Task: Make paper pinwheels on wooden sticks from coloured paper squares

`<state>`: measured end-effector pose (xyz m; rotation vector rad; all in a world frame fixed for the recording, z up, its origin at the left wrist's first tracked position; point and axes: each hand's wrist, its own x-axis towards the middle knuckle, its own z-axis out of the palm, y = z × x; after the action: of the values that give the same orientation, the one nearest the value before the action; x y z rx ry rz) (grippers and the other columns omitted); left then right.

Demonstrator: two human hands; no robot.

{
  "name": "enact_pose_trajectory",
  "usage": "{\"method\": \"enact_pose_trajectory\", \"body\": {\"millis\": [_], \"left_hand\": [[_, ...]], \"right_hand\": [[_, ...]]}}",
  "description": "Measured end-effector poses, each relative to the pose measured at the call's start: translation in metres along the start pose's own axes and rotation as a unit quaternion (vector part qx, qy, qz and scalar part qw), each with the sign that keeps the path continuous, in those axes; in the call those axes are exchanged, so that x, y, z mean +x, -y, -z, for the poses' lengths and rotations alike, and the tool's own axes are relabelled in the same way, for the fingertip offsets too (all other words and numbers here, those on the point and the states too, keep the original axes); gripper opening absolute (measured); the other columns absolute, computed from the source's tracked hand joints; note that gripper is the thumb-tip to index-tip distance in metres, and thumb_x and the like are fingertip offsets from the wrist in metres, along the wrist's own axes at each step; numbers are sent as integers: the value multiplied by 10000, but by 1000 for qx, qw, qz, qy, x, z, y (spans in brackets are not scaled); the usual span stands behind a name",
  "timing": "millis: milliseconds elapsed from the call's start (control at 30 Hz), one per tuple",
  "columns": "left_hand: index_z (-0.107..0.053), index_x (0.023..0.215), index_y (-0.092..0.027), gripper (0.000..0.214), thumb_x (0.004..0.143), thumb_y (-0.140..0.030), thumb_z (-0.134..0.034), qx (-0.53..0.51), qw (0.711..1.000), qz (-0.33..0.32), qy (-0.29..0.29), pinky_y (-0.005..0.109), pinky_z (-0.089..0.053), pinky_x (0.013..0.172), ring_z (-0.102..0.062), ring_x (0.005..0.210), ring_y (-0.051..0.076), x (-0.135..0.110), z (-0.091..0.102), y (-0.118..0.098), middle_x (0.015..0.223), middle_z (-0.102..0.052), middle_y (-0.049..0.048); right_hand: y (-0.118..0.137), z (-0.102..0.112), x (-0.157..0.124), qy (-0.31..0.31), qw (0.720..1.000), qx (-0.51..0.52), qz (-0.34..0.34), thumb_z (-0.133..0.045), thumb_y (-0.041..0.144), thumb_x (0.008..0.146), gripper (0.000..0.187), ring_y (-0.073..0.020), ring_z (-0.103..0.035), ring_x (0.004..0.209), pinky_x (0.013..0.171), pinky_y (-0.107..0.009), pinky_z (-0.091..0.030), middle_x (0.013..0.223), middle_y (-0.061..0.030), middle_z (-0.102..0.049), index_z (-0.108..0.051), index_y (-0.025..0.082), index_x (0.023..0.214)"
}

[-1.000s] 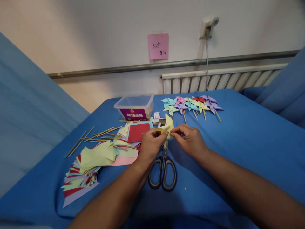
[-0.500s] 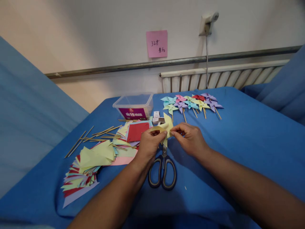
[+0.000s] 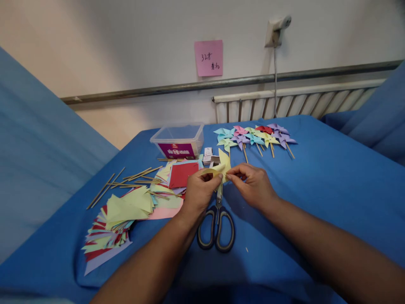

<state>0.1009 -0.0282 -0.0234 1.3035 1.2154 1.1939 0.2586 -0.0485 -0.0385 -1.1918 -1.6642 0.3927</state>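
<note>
A yellow paper pinwheel [image 3: 225, 160], partly folded, is held up above the table between my two hands. My left hand [image 3: 202, 188] pinches it from the left, thumb near its middle, with one flap curling over the fingers. My right hand [image 3: 251, 181] has thumb and forefinger closed at the right side of its centre; whether a small pin is also between those fingertips cannot be made out. Directly below lie scissors [image 3: 218, 228] with dark blue and grey handles toward me, their blades partly hidden by my left hand and the paper.
Left of my hands are stacks of coloured paper [image 3: 126, 209], a red square sheet [image 3: 182, 175] and thin wooden sticks [image 3: 136, 174]. Behind stand a clear plastic box [image 3: 177, 135] and small white boxes [image 3: 208, 155]. Several finished pinwheels [image 3: 253, 137] lie at the back right of the blue-covered table.
The yellow flap that hung below my fingers over the scissors has come up, so more of the blades shows. Both hands keep nearly the same place and grip.
</note>
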Motion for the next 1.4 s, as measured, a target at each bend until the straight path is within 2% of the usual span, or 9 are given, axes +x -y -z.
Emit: {"method": "enact_pose_trajectory", "body": {"millis": [267, 500, 567, 667, 733, 833, 967, 1133, 1400], "left_hand": [[-695, 696, -148, 158, 653, -292, -741, 73, 996, -47, -10, 239, -393, 557, -542, 582, 132, -3, 1, -3, 620, -628, 0], [-735, 768, -167, 127, 688, -263, -711, 106, 988, -106, -26, 251, -456, 678, -617, 711, 166, -8, -2, -6, 733, -701, 22], [-733, 764, -171, 116, 693, -260, -707, 102, 988, -113, -25, 253, -461, 691, -616, 716, 165, -9, -2, -5, 735, -699, 18], [-728, 765, -171, 109, 689, -248, -709, 92, 989, -112, -22, 250, -458, 679, -606, 698, 158, -10, -3, -5, 722, -690, 10], [-726, 770, -169, 111, 683, -235, -709, 85, 991, -105, -19, 243, -449, 662, -596, 681, 150, -9, -3, -4, 714, -684, 5], [-724, 783, -163, 126, 678, -232, -711, 75, 993, -88, -15, 239, -439, 644, -575, 662, 141, -9, -3, -3, 706, -672, 5], [-723, 780, -162, 141, 668, -248, -725, 61, 995, -72, -13, 240, -431, 623, -561, 643, 140, -8, -2, -3, 685, -658, 4], [-721, 746, -169, 123, 648, -240, -736, 48, 997, -63, -16, 235, -410, 596, -545, 616, 134, -10, -3, -4, 656, -642, -6], [-718, 763, -168, 148, 625, -219, -738, 41, 997, -64, -28, 231, -410, 588, -557, 612, 135, -10, -5, -5, 651, -649, -8]], "right_hand": [[1, -1, -1, 1, 1000, -5, -24, -624, 223, 851, 80, -167, -669, 722, 657, -289, -484, 804, -17, -722, -701, 218, 828], [2, -3, 0, -7, 999, 15, -46, -626, 247, 844, 68, -172, -657, 701, 666, -304, -495, 780, -17, -712, -687, 224, 824], [3, -3, 0, -18, 999, 29, -41, -629, 242, 838, 62, -178, -661, 758, 710, -312, -502, 824, -28, -702, -679, 221, 807], [5, -4, 1, -37, 997, 63, -32, -655, 249, 813, 47, -208, -656, 967, 864, -348, -492, 1030, -66, -685, -663, 213, 785], [5, -6, 1, -43, 993, 96, -53, -666, 268, 803, 61, -216, -655, 989, 896, -370, -486, 1050, -68, -685, -646, 212, 816], [4, -10, 2, -46, 983, 150, -93, -687, 286, 778, 186, -207, -670, 886, 829, -370, -513, 933, -48, -704, -602, 215, 928], [2, -12, 3, -36, 967, 220, -122, -717, 305, 744, 398, -200, -680, 871, 796, -359, -527, 948, -56, -719, -560, 210, 1097], [2, -10, 5, 14, 962, 236, -134, -691, 341, 754, 170, -172, -649, 729, 683, -303, -512, 787, -27, -712, -648, 192, 822], [4, -9, 3, 9, 966, 218, -136, -686, 324, 749, 140, -182, -638, 746, 650, -291, -502, 765, -19, -702, -665, 196, 802]]}}
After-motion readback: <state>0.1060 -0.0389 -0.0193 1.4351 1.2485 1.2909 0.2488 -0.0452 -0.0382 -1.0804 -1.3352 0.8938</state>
